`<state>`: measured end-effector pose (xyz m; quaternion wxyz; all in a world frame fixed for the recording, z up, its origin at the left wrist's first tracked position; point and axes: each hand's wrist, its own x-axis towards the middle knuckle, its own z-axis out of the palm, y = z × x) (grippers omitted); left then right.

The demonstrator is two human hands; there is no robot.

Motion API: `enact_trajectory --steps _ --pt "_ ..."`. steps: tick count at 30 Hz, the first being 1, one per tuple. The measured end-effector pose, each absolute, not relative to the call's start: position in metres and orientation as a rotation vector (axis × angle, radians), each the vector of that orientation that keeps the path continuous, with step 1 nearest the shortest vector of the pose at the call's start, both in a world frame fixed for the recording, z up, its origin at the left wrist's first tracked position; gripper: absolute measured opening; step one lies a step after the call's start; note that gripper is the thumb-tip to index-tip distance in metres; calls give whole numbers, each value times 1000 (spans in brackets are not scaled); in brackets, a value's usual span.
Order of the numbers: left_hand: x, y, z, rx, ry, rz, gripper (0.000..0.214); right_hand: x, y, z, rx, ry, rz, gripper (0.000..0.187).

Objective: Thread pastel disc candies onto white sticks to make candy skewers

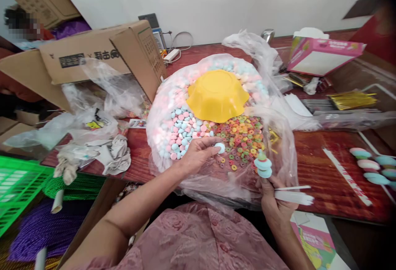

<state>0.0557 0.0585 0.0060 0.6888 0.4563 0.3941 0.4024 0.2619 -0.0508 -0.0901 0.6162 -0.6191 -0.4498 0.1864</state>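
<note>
At the centre of the frame, the left hand [198,154] pinches one candy [220,148] between its fingers; lower right, the right hand [274,196] grasps a short stack [263,167] and some white sticks [293,197]. The stack seems only begun. Strung candies [368,165] lie at the right edge; many loose candies [181,130] and rings [244,134] remain on plastic around an upturned yellow bowl [218,97]. Reddish wooden tabletop [309,148], white wall [201,2] behind, open carton [95,51] upper left.
</note>
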Motion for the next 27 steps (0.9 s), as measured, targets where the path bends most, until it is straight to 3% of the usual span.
enact_trajectory --steps 4,9,13,21,27 --pt "35 35 2 657 858 1091 44 255 -48 -82 -1310 -1610 320 30" --pt "35 33 -1 600 829 1280 40 233 -45 -69 -1296 -1805 277 51" --pt "32 36 -3 612 803 1337 37 226 -49 -66 -1324 -1790 282 47" --pt "33 35 -8 601 803 1359 36 220 -52 -61 -1372 -1723 385 22" --pt "34 30 -14 760 874 1382 36 216 -48 -53 -1306 -1738 347 21"
